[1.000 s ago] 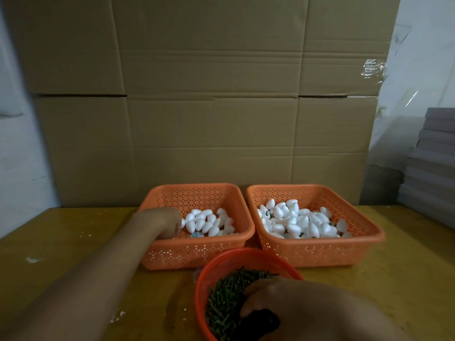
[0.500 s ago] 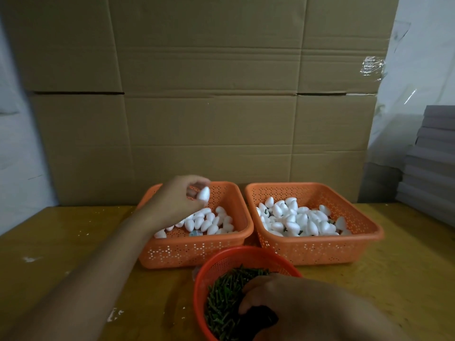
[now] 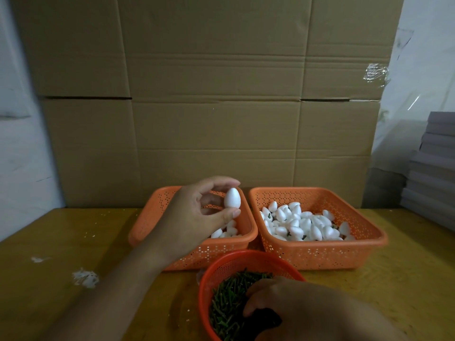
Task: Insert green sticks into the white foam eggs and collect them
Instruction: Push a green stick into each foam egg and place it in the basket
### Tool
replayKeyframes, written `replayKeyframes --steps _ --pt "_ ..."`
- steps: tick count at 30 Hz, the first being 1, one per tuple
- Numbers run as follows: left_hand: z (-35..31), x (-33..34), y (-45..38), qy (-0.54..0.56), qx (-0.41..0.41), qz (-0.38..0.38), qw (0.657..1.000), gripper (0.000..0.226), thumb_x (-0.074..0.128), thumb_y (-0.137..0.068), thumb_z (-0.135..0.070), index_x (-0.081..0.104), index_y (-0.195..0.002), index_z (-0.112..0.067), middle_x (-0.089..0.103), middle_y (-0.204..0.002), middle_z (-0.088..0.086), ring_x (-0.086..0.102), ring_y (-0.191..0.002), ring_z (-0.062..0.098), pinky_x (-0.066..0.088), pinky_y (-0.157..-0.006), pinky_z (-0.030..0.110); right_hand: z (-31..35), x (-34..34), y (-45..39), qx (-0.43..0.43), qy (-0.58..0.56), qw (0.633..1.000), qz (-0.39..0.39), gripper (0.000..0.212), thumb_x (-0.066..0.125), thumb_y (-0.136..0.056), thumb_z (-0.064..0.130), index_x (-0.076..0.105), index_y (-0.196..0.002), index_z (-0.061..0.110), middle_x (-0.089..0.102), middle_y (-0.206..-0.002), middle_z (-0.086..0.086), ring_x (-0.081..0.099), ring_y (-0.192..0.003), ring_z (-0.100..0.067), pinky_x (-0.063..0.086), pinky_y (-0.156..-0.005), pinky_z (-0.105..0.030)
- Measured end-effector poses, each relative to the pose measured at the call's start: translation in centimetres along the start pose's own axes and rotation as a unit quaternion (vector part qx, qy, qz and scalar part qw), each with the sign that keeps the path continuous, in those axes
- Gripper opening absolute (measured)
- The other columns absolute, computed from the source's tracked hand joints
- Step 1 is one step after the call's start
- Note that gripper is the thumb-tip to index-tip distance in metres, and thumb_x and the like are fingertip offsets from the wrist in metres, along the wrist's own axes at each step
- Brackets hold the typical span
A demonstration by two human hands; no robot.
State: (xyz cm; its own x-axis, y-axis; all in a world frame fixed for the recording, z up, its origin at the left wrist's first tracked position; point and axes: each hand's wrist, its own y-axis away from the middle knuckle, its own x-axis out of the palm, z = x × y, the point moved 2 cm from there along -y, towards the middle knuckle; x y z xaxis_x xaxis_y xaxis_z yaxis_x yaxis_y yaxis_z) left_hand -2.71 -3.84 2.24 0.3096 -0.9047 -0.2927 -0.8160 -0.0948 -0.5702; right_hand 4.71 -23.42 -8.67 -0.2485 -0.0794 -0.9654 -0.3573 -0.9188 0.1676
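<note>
Two rectangular orange baskets (image 3: 317, 252), one round red basket (image 3: 236, 263), one held foam egg (image 3: 232, 198), two hands (image 3: 194, 217).

No text, label, brand, number or sign can be read anywhere in the view.
</note>
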Motion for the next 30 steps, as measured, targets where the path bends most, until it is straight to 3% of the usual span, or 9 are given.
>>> replayKeyframes --steps 2,5,8,11,13,18,21,25,30 --pt "0.0 0.0 0.1 0.015 -0.009 -0.006 1.000 0.040 0.077 -0.083 -0.018 0.069 -0.115 -0.040 0.070 -0.111 -0.012 0.073 -0.095 0.014 0.058 -0.075 0.023 1.0 -1.4 0.4 0.006 -0.020 1.000 0.002 0.054 0.046 -0.072 0.080 0.046 -0.122 0.059 0.044 -0.128 0.035 0.049 -0.117 -0.002 0.049 -0.092 -0.040" --pt "-0.1 0.3 0.3 0.093 -0.052 0.005 0.994 0.034 0.071 -0.084 -0.032 0.069 -0.117 -0.025 0.074 -0.104 0.000 0.075 -0.087 0.019 0.059 -0.073 0.026 2.4 -2.9 1.1 -0.007 -0.033 0.999 0.015 0.054 0.048 -0.074 0.073 0.044 -0.125 0.056 0.039 -0.138 0.033 0.039 -0.132 -0.002 0.039 -0.101 -0.034" --pt "-0.3 0.8 0.6 0.211 -0.125 0.025 0.969 0.034 0.065 -0.086 -0.042 0.075 -0.104 -0.015 0.073 -0.093 0.007 0.071 -0.081 0.020 0.058 -0.072 0.027 2.7 -3.3 1.4 -0.014 -0.046 0.999 0.000 0.047 0.059 -0.083 0.061 0.048 -0.128 0.051 0.039 -0.140 0.033 0.038 -0.133 -0.001 0.038 -0.105 -0.034" --pt "-0.2 1.3 0.7 0.277 -0.185 0.034 0.942 0.044 0.061 -0.085 -0.050 0.069 -0.097 -0.008 0.068 -0.083 0.010 0.067 -0.075 0.018 0.057 -0.068 0.027 2.6 -3.1 1.3 -0.007 -0.048 0.999 -0.006 0.043 0.063 -0.085 0.053 0.051 -0.126 0.049 0.043 -0.137 0.031 0.040 -0.128 0.002 0.039 -0.102 -0.028" --pt "-0.1 1.6 0.7 0.290 -0.205 0.036 0.934 0.047 0.059 -0.084 -0.052 0.063 -0.096 -0.007 0.066 -0.080 0.008 0.065 -0.071 0.016 0.057 -0.065 0.026 2.6 -3.1 1.2 0.000 -0.046 0.999 -0.029 0.041 0.063 -0.085 0.049 0.052 -0.124 0.048 0.046 -0.131 0.030 0.044 -0.121 0.006 0.040 -0.095 -0.021" --pt "-0.1 1.7 0.7 0.291 -0.206 0.040 0.933 0.039 0.060 -0.085 -0.051 0.069 -0.089 -0.013 0.066 -0.081 0.008 0.065 -0.071 0.015 0.056 -0.065 0.025 2.4 -2.7 0.9 0.033 -0.031 0.997 -0.069 0.037 0.065 -0.089 0.041 0.054 -0.124 0.042 0.049 -0.124 0.023 0.052 -0.115 -0.002 0.046 -0.089 -0.021" --pt "-0.1 1.7 0.7 0.273 -0.200 0.057 0.939 0.029 0.061 -0.089 -0.045 0.073 -0.083 -0.020 0.066 -0.087 0.007 0.065 -0.075 0.015 0.056 -0.068 0.025 2.6 -2.9 0.7 0.030 -0.015 0.994 -0.100 0.020 0.061 -0.091 0.031 0.065 -0.111 0.034 0.057 -0.113 0.020 0.057 -0.103 -0.002 0.048 -0.081 -0.018" --pt "0.0 1.6 0.8 0.271 -0.196 0.065 0.940 0.023 0.068 -0.091 -0.038 0.072 -0.097 -0.016 0.068 -0.094 0.009 0.066 -0.080 0.016 0.056 -0.072 0.026 2.7 -3.3 0.9 0.037 -0.027 0.994 -0.100 0.020 0.059 -0.089 0.019 0.072 -0.102 0.028 0.070 -0.102 0.015 0.064 -0.092 -0.003 0.056 -0.081 -0.023" --pt "0.0 1.7 0.9 0.278 -0.200 0.065 0.937 0.037 0.069 -0.086 -0.033 0.066 -0.114 -0.009 0.070 -0.100 0.011 0.066 -0.080 0.017 0.057 -0.071 0.027 2.3 -3.5 1.0 0.054 -0.034 0.990 -0.127 0.029 0.059 -0.091 0.014 0.069 -0.109 0.034 0.069 -0.105 0.017 0.063 -0.093 0.000 0.054 -0.080 -0.019"
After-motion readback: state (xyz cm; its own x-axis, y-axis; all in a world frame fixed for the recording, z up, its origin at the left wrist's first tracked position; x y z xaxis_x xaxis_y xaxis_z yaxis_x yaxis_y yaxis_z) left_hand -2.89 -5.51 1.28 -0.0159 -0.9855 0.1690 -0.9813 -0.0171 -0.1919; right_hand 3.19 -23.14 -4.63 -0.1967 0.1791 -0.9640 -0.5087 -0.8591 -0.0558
